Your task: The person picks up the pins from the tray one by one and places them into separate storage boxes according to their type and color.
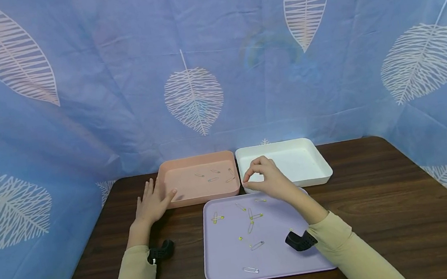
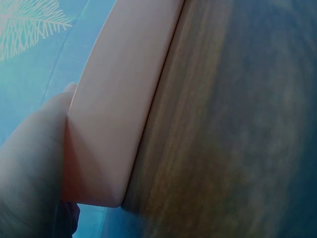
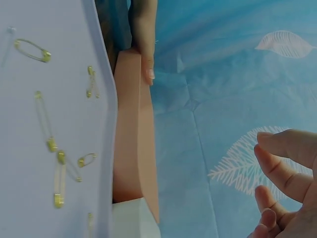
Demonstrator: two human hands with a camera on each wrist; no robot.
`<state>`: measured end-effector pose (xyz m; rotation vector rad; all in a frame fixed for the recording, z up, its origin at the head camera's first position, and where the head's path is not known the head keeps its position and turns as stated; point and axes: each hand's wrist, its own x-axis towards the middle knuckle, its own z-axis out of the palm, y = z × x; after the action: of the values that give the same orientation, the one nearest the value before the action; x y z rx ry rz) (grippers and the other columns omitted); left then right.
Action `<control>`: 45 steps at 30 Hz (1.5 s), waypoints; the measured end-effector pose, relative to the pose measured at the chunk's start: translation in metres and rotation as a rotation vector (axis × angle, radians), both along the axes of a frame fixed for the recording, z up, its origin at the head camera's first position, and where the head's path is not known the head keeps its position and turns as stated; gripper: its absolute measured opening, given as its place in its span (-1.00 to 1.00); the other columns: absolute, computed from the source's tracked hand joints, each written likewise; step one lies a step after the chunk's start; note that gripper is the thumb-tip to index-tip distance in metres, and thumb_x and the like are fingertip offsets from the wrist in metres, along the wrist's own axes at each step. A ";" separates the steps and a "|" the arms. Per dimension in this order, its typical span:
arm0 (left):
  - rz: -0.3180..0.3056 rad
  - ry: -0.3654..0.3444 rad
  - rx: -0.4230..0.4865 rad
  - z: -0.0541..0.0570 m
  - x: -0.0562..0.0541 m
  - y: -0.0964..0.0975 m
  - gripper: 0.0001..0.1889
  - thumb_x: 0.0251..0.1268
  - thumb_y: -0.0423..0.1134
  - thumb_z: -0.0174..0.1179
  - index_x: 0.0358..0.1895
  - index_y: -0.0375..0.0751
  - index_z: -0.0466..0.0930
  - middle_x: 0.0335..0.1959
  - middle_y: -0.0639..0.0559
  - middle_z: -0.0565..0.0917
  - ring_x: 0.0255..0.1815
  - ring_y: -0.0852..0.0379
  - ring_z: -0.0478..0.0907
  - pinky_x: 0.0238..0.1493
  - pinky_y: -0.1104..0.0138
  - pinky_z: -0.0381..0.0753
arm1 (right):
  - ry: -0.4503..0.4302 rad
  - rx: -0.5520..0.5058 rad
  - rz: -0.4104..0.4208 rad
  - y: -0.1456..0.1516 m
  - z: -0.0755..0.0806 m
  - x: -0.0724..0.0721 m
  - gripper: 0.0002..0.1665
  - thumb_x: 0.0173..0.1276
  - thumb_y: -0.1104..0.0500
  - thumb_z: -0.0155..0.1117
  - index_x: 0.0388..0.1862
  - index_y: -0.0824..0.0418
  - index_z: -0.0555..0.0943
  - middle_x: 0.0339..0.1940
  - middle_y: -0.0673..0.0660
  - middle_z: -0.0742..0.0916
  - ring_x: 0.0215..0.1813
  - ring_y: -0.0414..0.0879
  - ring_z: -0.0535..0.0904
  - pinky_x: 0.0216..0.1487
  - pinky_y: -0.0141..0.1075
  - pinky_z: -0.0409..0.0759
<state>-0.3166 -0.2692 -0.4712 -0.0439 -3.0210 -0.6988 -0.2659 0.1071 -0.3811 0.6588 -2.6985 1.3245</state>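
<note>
My left hand [image 1: 151, 206] rests against the left front corner of the pink tray [image 1: 182, 176], its fingers extended and its thumb over the rim. Several safety pins [image 1: 213, 179], silver-looking, lie in that tray. At the near left corner of the white tray [image 1: 296, 163] hovers my right hand [image 1: 267, 179]; thumb and index finger come together at the tips, the other fingers loosely bent. No pin shows between those fingertips in the right wrist view. Below it, yellow-ended safety pins [image 3: 59, 186] are scattered on the purple tray [image 1: 229, 263].
Two silver-looking safety pins, one nearer [image 1: 251, 270] and one farther [image 1: 257, 245], lie on the purple tray's front half. Both shallow trays stand side by side behind it, against a blue leaf-print cloth [image 1: 242, 86]. Everything stands on a dark wooden table [image 1: 399, 193].
</note>
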 end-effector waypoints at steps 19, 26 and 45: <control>-0.004 0.000 0.004 -0.001 -0.001 0.000 0.04 0.31 0.48 -0.21 0.58 -0.19 -0.28 0.59 -0.32 -0.24 0.61 -0.30 -0.32 0.39 -0.41 -0.26 | -0.088 -0.004 0.026 0.028 -0.033 0.028 -0.95 0.21 0.15 0.42 -0.36 0.07 0.69 -0.03 0.16 0.51 0.11 0.06 0.36 0.08 -0.04 0.34; -0.004 0.006 0.008 -0.001 0.000 0.000 0.02 0.33 0.46 -0.20 0.58 -0.18 -0.28 0.60 -0.31 -0.24 0.61 -0.28 -0.33 0.39 -0.41 -0.25 | -0.109 0.013 0.051 0.032 -0.047 0.038 -0.93 0.19 0.14 0.44 -0.38 0.04 0.68 -0.04 0.12 0.52 0.10 0.00 0.35 0.10 -0.13 0.29; -0.014 0.000 0.010 0.001 0.002 -0.001 0.01 0.34 0.44 -0.20 0.58 -0.19 -0.29 0.59 -0.32 -0.24 0.61 -0.30 -0.32 0.39 -0.42 -0.24 | -0.045 0.119 0.087 0.016 -0.065 0.056 -0.87 0.03 0.20 0.50 -0.42 0.08 0.69 -0.16 0.01 0.48 0.06 0.04 0.25 0.03 -0.14 0.21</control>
<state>-0.3145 -0.2697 -0.4703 -0.0642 -3.0202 -0.7152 -0.2096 0.1227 -0.4463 0.7755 -2.8325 1.2183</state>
